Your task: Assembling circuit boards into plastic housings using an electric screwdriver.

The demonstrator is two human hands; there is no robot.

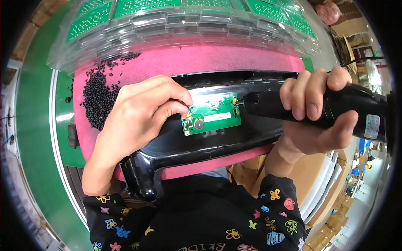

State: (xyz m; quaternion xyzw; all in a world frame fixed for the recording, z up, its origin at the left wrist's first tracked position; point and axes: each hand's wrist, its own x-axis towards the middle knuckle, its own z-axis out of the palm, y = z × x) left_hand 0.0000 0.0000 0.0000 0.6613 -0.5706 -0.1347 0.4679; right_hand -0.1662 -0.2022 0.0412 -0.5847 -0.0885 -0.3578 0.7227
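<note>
A green circuit board (pixel 217 123) with a white label strip and a round dark component lies in a long, glossy black plastic housing (pixel 184 146). At the board's upper left corner, my left hand (pixel 146 104) pinches with thumb and forefinger. A small dark bit shows at those fingertips, too small to name surely. My right hand (pixel 314 100) is wrapped round a black electric screwdriver (pixel 270 104) with a pale label on its body. The screwdriver lies nearly level, its narrow end pointing left at the board's upper right corner. Whether its tip touches is unclear.
A pile of tiny black screws (pixel 98 98) spreads over the pink mat (pixel 176 58) at the left. Stacked clear plastic trays (pixel 188 31) with green circuit boards stand along the far side. A dark cylindrical piece (pixel 73 136) lies on the green surface. Cardboard (pixel 326 188) stands at lower right.
</note>
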